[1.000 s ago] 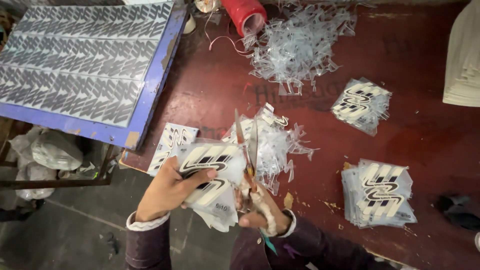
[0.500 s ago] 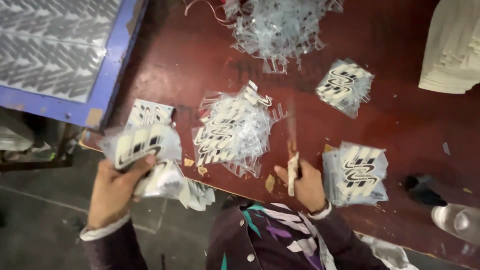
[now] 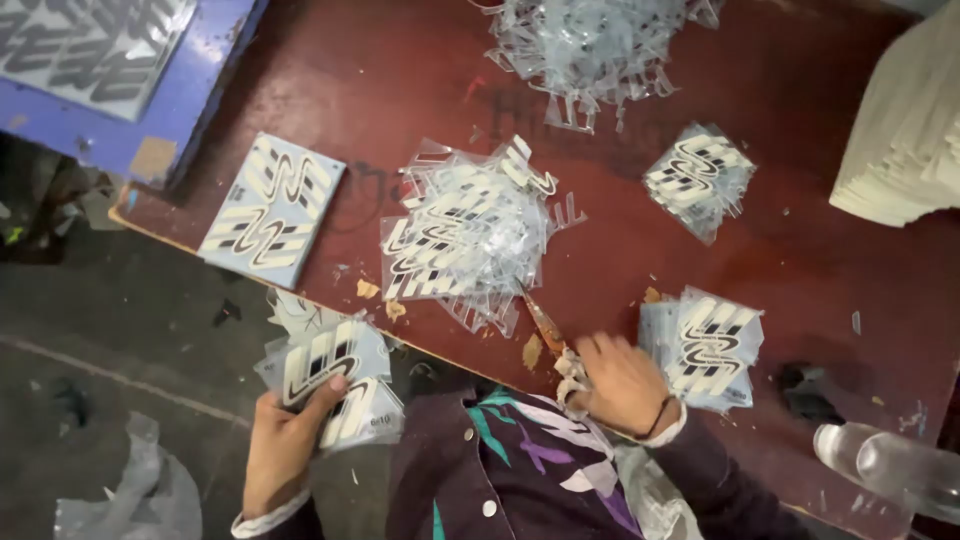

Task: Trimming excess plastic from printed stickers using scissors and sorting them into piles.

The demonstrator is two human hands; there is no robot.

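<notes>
A floppy bunch of clear stickers (image 3: 330, 385) is pinched in the left hand (image 3: 285, 440), off the tabletop (image 3: 800, 250) edge at 7 o'clock. Scissors (image 3: 545, 325) are clamped in the right hand (image 3: 620, 385). Probably light and slippery, so best gripped by the edges.

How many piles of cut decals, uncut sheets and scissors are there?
Decal piles: 4, one in the left hand at, others at
Uncut sheets: 1
Scissors: 1, under the right hand
Total: 6
</notes>
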